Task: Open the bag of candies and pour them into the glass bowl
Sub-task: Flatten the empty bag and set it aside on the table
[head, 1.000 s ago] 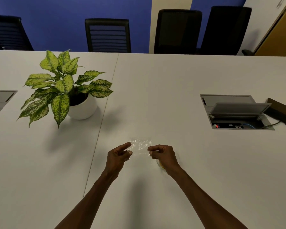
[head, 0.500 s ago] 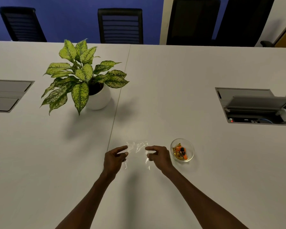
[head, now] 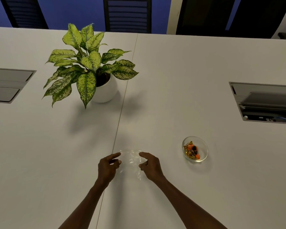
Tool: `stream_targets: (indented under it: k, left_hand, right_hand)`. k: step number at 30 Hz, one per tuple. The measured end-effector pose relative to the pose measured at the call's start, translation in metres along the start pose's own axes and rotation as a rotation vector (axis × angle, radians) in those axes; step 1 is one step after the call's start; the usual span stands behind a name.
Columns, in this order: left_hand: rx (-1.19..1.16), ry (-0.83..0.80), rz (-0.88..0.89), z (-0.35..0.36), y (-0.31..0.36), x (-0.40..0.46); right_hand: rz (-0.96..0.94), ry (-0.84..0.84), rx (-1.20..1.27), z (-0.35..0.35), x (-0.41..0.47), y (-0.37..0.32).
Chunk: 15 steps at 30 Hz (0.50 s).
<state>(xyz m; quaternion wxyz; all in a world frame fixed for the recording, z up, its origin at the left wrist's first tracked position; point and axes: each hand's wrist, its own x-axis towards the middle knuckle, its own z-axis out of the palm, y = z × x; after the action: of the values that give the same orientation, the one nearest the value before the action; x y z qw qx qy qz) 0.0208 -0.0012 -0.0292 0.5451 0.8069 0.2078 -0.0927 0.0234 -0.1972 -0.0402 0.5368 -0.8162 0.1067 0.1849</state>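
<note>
The crumpled clear plastic bag (head: 132, 161) lies between the 2 hands, low over the white worktop (head: 172, 80) or resting on it; which of the 2 cannot be told from this view. It looks empty, with nothing coloured showing through the film. The left hand (head: 108, 167) has its forefinger stretched toward the bag's left edge and its thumb tucked close under it, with a small gap between them. The right hand (head: 151, 167) mirrors it, forefinger out at the bag's upper right edge and thumb apart below. Both hands look loosened, fingers parted, touching the film at most with their tips, not pinching it firmly.

The small round clear glass bowl (head: 203, 147) stands on the worktop to the right of the right hand, apart from it. Inside sits a little heap of wrapped candies (head: 192, 150) in gold, orange and black.

Judging from this, the pouring looks done: the candies are in the bowl and the bag is spent. The step in hand seems to be laying down or letting go of the empty bag. The next move calls for little: release the film fully so it settles flat, and draw both hands back without brushing the bowl. The film is light and may cling to the fingers. The green potted plant in a white pot (head: 104, 91) stands well clear at the far left.
</note>
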Motion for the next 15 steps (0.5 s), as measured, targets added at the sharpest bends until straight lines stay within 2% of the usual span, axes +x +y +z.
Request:
stream_targets:
  k: [10, 12, 15]
  left_hand:
    - [0.11, 0.142, 0.078, 0.003, -0.038, -0.001]
    - [0.202, 0.149, 0.141, 0.0, -0.043, -0.007]
    - [0.388, 0.095, 0.298, -0.003, -0.046, -0.015]
  right_hand:
    - [-0.116, -0.113, -0.17, 0.028, 0.003, 0.022]
    - [-0.144, -0.14, -0.249, 0.029, -0.004, 0.021]
    - [-0.284, -0.111, -0.372, 0.027, -0.013, 0.022]
